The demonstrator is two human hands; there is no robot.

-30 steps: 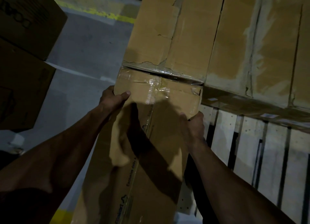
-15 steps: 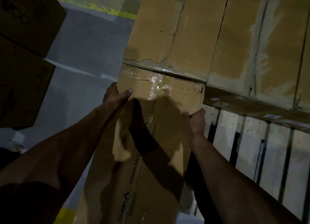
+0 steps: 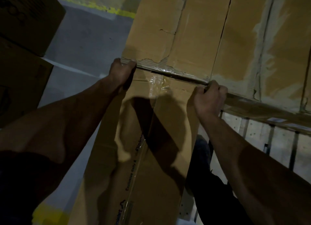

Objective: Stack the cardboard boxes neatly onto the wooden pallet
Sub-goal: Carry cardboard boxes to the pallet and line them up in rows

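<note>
At twelve o'clock, the long box [image 3: 144, 149] is being gripped higher now, both the left hand [image 3: 121, 74] and the right hand [image 3: 208, 98] closed on its far corners, butting it against the stacked box [image 3: 168, 31].

Grey concrete floor [image 3: 87, 37] lay to my left, crossed by a worn yellow line [image 3: 116, 10] and a white line [image 3: 70, 68].

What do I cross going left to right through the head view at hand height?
Dark stacked boxes → grey floor → left hand → taped long box → right hand → boxes on pallet
</note>
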